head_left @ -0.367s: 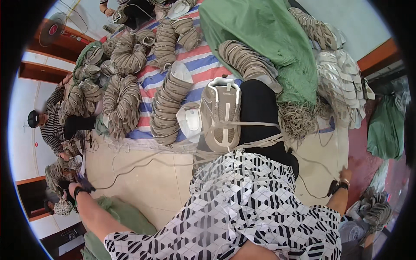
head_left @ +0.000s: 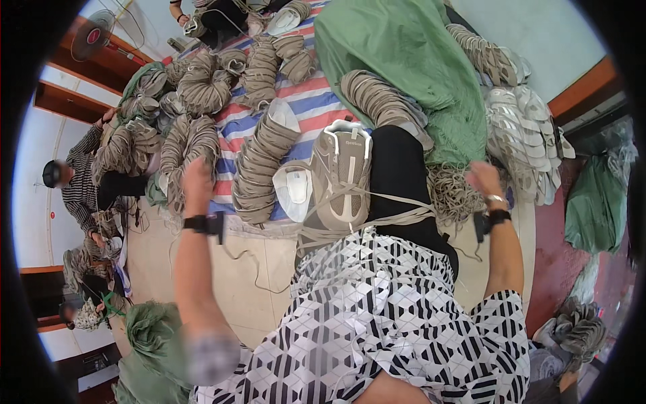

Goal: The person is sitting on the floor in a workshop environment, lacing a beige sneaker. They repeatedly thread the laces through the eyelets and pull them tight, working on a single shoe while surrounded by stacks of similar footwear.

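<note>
On the person's lap, a tan shoe top (head_left: 341,158) lies beside the black trouser leg (head_left: 398,168) — flat tan laces (head_left: 404,217) run across both. The left hand (head_left: 198,176) is up in front of a curved stack of shoe tops (head_left: 173,158). The right hand (head_left: 484,178) is by a messy heap of cords (head_left: 449,195). Both hands look curled — I can't tell if either grip holds anything. A striped sheet (head_left: 313,104) lies ahead.

white wall (head_left: 39,239), left | beige tiled floor (head_left: 252,303), centre | reddish floor (head_left: 557,269), right | fan (head_left: 93,37), upper left
</note>
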The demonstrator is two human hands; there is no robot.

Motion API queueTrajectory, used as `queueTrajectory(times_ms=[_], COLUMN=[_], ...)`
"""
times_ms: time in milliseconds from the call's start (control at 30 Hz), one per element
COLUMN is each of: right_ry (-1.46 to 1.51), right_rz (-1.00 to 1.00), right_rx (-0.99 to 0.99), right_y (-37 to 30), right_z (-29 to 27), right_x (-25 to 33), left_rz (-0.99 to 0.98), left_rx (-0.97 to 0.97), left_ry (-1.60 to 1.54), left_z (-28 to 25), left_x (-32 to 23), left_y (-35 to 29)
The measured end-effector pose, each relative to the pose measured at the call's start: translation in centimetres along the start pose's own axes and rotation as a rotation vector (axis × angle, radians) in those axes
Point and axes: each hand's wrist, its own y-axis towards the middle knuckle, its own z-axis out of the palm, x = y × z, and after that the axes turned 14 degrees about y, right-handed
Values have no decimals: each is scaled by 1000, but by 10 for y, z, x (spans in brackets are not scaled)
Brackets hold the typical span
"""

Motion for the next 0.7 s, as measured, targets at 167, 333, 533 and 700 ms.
queueTrajectory(times_ms=[167,333,533,700], right_ry=[27,-281,-289,-487], right_rz=[-153,-478,-548,-518], right_rx=[568,634,591,573], right_y=[-113,-143,-145,-150], right_z=[206,241,243,247], right_x=[168,129,103,106], left_rz=[502,557,724,784], left_rx=[184,287,330,488], left_ry=[-112,10,621,804], left_z=[118,175,185,194], left_x=[-185,-168,-195,-197], left_y=[-156,-186,-197,-185])
